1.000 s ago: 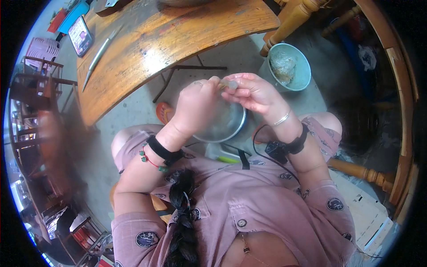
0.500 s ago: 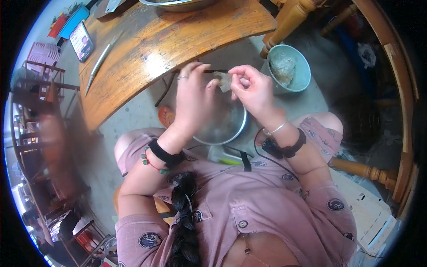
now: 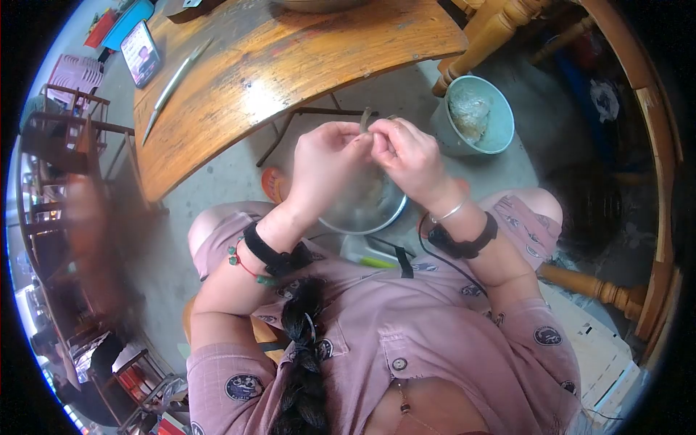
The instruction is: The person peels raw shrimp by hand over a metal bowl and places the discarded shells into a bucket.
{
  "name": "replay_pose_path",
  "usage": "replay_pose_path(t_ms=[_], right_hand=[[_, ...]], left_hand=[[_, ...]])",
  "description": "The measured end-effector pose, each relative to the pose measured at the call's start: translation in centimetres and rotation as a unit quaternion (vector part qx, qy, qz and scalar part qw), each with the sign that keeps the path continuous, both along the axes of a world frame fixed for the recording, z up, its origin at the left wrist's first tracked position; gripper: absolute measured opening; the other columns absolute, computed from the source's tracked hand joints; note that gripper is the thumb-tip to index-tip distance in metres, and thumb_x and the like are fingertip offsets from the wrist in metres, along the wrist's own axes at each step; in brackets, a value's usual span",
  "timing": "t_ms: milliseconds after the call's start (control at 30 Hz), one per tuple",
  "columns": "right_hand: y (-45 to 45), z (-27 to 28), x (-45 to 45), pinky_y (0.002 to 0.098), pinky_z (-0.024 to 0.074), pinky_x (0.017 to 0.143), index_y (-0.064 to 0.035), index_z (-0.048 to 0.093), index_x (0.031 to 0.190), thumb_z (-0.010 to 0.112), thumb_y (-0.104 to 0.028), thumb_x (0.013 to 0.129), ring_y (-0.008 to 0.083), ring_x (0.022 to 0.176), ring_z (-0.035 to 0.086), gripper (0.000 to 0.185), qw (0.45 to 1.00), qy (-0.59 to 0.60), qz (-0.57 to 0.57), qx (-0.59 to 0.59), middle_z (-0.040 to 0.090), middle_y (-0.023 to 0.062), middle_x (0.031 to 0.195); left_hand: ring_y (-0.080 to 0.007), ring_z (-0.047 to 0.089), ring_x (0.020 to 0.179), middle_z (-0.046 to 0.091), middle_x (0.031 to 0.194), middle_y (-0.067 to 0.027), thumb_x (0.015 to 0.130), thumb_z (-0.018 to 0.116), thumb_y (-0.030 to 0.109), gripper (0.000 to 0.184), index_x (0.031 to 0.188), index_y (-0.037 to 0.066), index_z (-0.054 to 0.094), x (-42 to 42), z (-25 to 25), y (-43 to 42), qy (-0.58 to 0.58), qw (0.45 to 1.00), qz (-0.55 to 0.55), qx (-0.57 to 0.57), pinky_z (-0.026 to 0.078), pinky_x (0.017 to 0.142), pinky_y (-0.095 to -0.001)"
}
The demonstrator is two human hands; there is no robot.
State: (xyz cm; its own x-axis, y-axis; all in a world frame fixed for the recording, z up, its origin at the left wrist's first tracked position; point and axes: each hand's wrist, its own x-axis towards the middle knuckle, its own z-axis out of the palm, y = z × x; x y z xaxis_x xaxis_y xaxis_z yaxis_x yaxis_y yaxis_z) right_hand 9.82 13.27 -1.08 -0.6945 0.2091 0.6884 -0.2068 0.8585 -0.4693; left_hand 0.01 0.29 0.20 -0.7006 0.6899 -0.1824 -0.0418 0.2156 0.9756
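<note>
Close together above a metal bowl (image 3: 401, 210), my left hand (image 3: 324, 161) and my right hand (image 3: 415, 158) pinch the same small, greyish-brown piece that looks like a raw shrimp (image 3: 365, 116). Its thin end pokes up between my fingertips; the rest is hidden by my fingers. Thumb and forefinger of each hand are pressed together. Below, the bowl sits between my knees, partly covered by my hands, with pale, blurred contents.
A light-green bin (image 3: 500, 138) with a crumpled clear plastic bag (image 3: 470, 112) stands to the right. Ahead is a wooden table (image 3: 290, 69) bearing a phone (image 3: 141, 54), a long slender pointed object (image 3: 174, 87) and a bowl's base (image 3: 319, 3). A turned wooden leg (image 3: 482, 36) rises beside the bin.
My left hand, spread with fingers raised before, has come in and closed on the shrimp beside my right hand. The view has shifted slightly, so the table sits higher and further right.
</note>
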Motion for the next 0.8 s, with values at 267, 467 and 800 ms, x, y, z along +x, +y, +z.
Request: replay_pose_path(t_ms=[267, 467, 800], right_hand=[[-0.2, -0.1, -0.3, 0.0401, 0.0526, 0.062, -0.0018, 0.056, 0.095, 0.065, 0.001, 0.078, 0.0335, 0.072, 0.062, 0.02, 1.0, -0.01, -0.005, 0.007, 0.059, 0.0146, 0.082], [-0.3, 0.1, -0.5, 0.0407, 0.0524, 0.063, -0.0015, 0.058, 0.092, 0.064, 0.002, 0.079, 0.0341, 0.073, 0.062, 0.015, 0.998, -0.019, -0.035, -0.057, 0.06, 0.0152, 0.081], [-1.5, -0.3, -0.5, 0.0412, 0.0521, 0.065, -0.0014, 0.058, 0.092, 0.063, 0.002, 0.079, 0.0346, 0.075, 0.062, 0.014, 0.997, -0.038, -0.013, -0.065, 0.06, 0.0154, 0.082]], left_hand=[[-0.0121, 0.065, 0.083, 0.068, 0.093, -0.0087, 0.086, 0.069, 0.003, 0.027, 0.109, -0.007, 0.059, -0.7, -1.6, 0.1, -0.129, 0.988, 0.027, 0.081, 0.053, 0.078, -0.0247], [-0.0128, 0.065, 0.081, 0.068, 0.091, -0.0095, 0.084, 0.07, 0.001, 0.025, 0.104, -0.006, 0.057, -0.4, -1.0, 0.1, -0.139, 0.987, 0.041, 0.072, 0.054, 0.074, -0.025], [-0.0107, 0.063, 0.079, 0.066, 0.088, -0.0068, 0.082, 0.072, 0.001, 0.028, 0.106, -0.007, 0.058, -0.4, -1.1, 0.2, -0.066, 0.995, 0.071, 0.024, 0.053, 0.072, -0.0236]])
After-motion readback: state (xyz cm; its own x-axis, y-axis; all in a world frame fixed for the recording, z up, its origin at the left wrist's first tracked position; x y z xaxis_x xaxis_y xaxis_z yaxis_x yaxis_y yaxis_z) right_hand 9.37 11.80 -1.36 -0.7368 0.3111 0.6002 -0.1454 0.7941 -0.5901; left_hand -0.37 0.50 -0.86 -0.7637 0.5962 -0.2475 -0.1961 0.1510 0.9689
